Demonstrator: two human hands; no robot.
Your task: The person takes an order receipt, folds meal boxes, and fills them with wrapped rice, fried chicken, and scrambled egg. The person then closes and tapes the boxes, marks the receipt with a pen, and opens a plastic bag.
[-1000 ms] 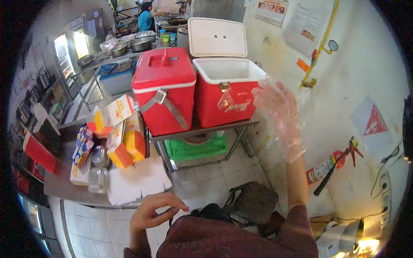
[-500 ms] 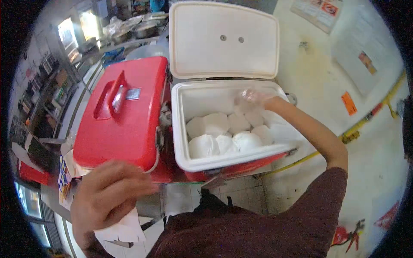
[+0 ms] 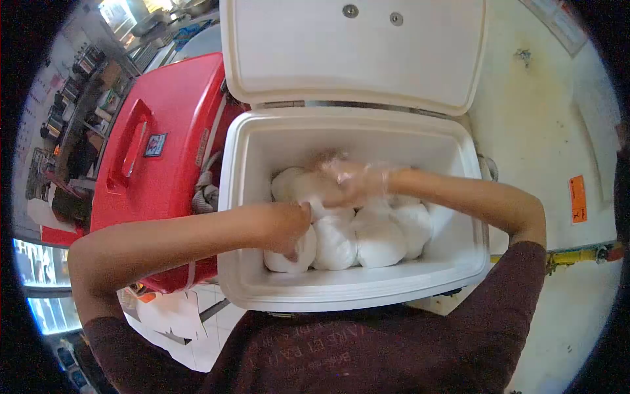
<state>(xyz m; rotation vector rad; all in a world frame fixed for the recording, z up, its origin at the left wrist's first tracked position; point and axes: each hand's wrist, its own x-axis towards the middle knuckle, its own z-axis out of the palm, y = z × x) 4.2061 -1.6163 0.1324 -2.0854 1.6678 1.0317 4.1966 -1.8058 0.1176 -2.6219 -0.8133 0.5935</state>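
Head view: left hand (image 3: 289,226) now joins plastic-gloved right hand (image 3: 348,182) inside open cooler (image 3: 354,292), so both reach white bundles (image 3: 380,243); blurred, cannot tell either grip.

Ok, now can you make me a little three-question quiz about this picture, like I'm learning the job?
1. Pick one. Which hand wears a clear plastic glove? A) left B) right C) neither
2. True or false: the lid of the red box on the left is standing open.
3. Fill in the blank: the round white bundles lie inside the open ____.

Key:
1. B, the right hand; the left hand looks bare.
2. False; the red box on the left is shut.
3. Box.
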